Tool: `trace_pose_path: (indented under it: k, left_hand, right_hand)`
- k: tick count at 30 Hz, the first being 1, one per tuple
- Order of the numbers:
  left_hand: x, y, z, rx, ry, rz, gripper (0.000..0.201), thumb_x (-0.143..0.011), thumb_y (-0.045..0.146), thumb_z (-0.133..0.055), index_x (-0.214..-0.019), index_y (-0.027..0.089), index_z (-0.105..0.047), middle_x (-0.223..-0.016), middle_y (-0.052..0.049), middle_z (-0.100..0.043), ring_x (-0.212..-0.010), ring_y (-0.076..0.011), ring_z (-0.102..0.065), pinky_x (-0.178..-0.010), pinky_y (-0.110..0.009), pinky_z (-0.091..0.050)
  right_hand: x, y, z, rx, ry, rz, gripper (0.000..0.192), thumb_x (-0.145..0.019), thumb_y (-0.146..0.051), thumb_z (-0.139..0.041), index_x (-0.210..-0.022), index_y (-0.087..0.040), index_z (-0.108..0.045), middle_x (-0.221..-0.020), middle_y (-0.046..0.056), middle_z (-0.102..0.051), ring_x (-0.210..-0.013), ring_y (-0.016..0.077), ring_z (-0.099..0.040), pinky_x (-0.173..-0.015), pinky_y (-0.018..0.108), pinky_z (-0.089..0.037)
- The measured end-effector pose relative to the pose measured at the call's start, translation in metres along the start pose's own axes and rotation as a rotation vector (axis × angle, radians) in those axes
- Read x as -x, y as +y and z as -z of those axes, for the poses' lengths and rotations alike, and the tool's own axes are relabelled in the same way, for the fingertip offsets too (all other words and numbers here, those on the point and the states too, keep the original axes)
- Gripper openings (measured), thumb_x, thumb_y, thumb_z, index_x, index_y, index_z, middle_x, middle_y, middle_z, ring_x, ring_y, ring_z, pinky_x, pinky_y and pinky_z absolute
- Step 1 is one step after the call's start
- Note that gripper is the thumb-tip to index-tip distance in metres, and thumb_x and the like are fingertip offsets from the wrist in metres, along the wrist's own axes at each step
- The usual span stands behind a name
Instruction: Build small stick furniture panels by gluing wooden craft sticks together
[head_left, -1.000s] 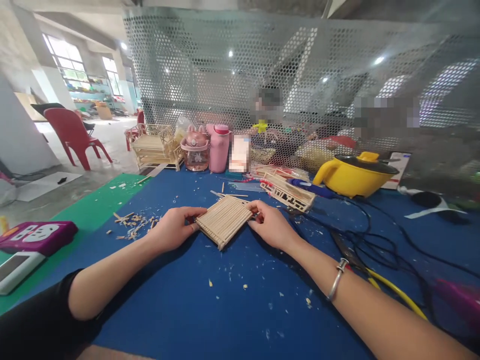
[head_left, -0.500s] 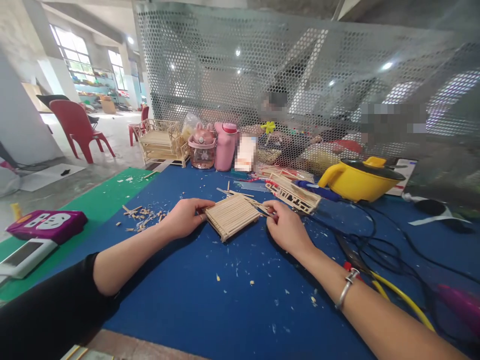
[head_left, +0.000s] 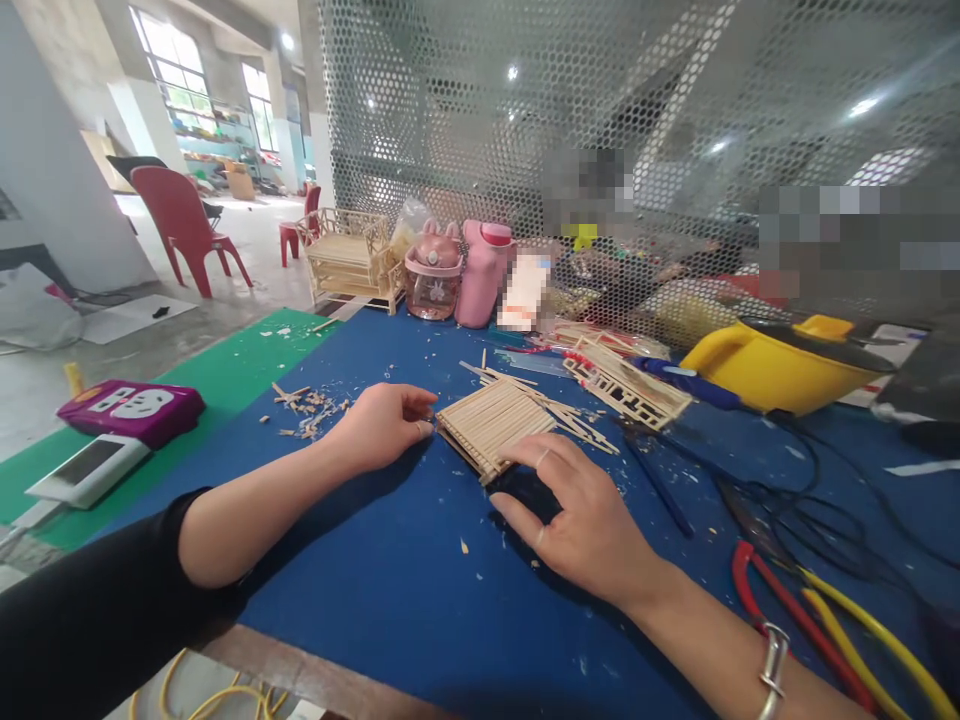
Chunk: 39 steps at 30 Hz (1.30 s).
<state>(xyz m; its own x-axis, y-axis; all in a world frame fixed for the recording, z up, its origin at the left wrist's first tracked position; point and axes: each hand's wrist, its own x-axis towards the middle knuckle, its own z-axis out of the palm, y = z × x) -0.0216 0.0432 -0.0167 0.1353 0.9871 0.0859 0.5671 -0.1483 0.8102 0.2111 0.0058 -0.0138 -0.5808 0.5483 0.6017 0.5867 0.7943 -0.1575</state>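
Note:
A small slatted piece made of thin wooden sticks (head_left: pixel 491 420) lies on the blue table mat (head_left: pixel 375 590) in front of me. My left hand (head_left: pixel 386 425) is just beside its left edge, thumb and index finger apart, with nothing visible between them. At the near right corner, my right hand (head_left: pixel 581 510) is spread, its fingertips over or close to the slats and its thumb lower down. Whether those fingertips touch the wood I cannot tell. Loose thin sticks (head_left: pixel 581 420) lie right behind the piece.
Wood scraps (head_left: pixel 304 408) lie at left. Behind are a stick-built frame (head_left: pixel 630 385), pink bottle (head_left: pixel 484 275), pink jug (head_left: pixel 433 280) and stick-built furniture model (head_left: pixel 349 255). At right are a yellow pot (head_left: pixel 780 375), cables and red-handled pliers (head_left: pixel 795 610). A purple power strip (head_left: pixel 131 410) sits left.
My right hand has moved from the loose sticks at the far right side to the piece's near right corner, opening its fingers. My left hand stays by the left edge. The view has shifted.

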Motion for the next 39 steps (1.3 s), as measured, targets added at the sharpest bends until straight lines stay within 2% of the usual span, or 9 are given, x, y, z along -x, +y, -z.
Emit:
trace_pose_path:
  k: [3,7,11,14,17,26,34,39]
  left_hand:
    - [0.0027,0.0036,0.0045,-0.044,0.027,0.032,0.035,-0.073,0.029,-0.058,-0.103,0.013,-0.069,-0.096,-0.007,-0.073,-0.086,-0.0234,-0.067,-0.080,-0.035,-0.050]
    - [0.0058,0.0086,0.0039,-0.116,0.026,0.024,0.032,-0.076,0.030,-0.056,-0.102,0.018,-0.070,-0.096,-0.004,-0.074,-0.086,-0.0220,-0.067,-0.080,-0.033,-0.050]
    - [0.0080,0.0084,0.0006,-0.120,0.098,-0.097,0.037,-0.075,0.024,-0.056,-0.111,0.017,-0.066,-0.103,-0.004,-0.072,-0.090,-0.0204,-0.066,-0.081,-0.031,-0.050]
    - [0.0089,0.0066,-0.0006,-0.149,0.110,-0.194,0.034,-0.077,0.023,-0.055,-0.108,0.020,-0.068,-0.106,-0.003,-0.071,-0.092,-0.0211,-0.065,-0.083,-0.031,-0.050]
    - [0.0091,0.0063,-0.0015,-0.178,0.101,-0.228,0.030,-0.078,0.021,-0.053,-0.102,0.022,-0.071,-0.100,-0.001,-0.073,-0.089,-0.0209,-0.066,-0.081,-0.031,-0.051]
    - [0.0070,0.0067,-0.0021,-0.274,0.117,-0.242,0.027,-0.079,0.018,-0.052,-0.095,0.022,-0.074,-0.094,-0.001,-0.075,-0.083,-0.0196,-0.068,-0.076,-0.027,-0.052]
    - [0.0037,0.0031,-0.0021,-0.484,0.097,-0.448,0.029,-0.085,0.016,-0.045,-0.088,0.021,-0.073,-0.091,-0.003,-0.074,-0.082,-0.0180,-0.067,-0.074,-0.026,-0.049]
    - [0.0042,0.0034,0.0002,-0.550,0.061,-0.516,0.032,-0.086,0.015,-0.040,-0.094,0.021,-0.071,-0.095,-0.004,-0.072,-0.084,-0.0171,-0.066,-0.075,-0.026,-0.050]
  right_hand:
    - [0.0005,0.0007,-0.0001,0.044,0.022,0.036,0.027,-0.078,-0.021,-0.063,-0.104,-0.016,-0.057,-0.099,0.009,-0.061,-0.094,0.0210,-0.056,-0.086,0.040,-0.049]
    - [0.0008,0.0003,-0.0013,0.063,0.030,0.045,0.030,-0.078,-0.021,-0.063,-0.107,-0.016,-0.058,-0.099,0.010,-0.061,-0.093,0.0218,-0.057,-0.084,0.041,-0.050]
    - [0.0003,0.0007,-0.0006,0.058,0.057,0.056,0.028,-0.079,-0.018,-0.062,-0.107,-0.018,-0.059,-0.101,0.009,-0.065,-0.095,0.0222,-0.058,-0.086,0.042,-0.049]
    - [-0.0002,0.0021,0.0001,0.046,0.011,0.076,0.026,-0.083,-0.015,-0.057,-0.107,-0.021,-0.062,-0.105,0.007,-0.068,-0.098,0.0214,-0.059,-0.088,0.042,-0.048]
    - [-0.0005,0.0037,0.0003,0.044,-0.025,0.102,0.028,-0.085,-0.012,-0.053,-0.109,-0.022,-0.063,-0.107,0.006,-0.069,-0.099,0.0206,-0.060,-0.087,0.041,-0.048]
    - [-0.0024,0.0037,-0.0008,0.037,-0.029,0.151,0.027,-0.086,-0.009,-0.049,-0.103,-0.019,-0.068,-0.102,0.004,-0.072,-0.099,0.0204,-0.060,-0.084,0.039,-0.045]
    - [-0.0039,0.0044,-0.0038,0.030,-0.035,0.132,0.028,-0.086,-0.009,-0.049,-0.102,-0.023,-0.068,-0.101,0.002,-0.072,-0.099,0.0194,-0.060,-0.084,0.037,-0.044]
    - [-0.0050,0.0035,-0.0051,0.009,-0.025,0.111,0.026,-0.084,-0.009,-0.052,-0.100,-0.022,-0.068,-0.099,0.001,-0.073,-0.097,0.0192,-0.060,-0.083,0.037,-0.044]
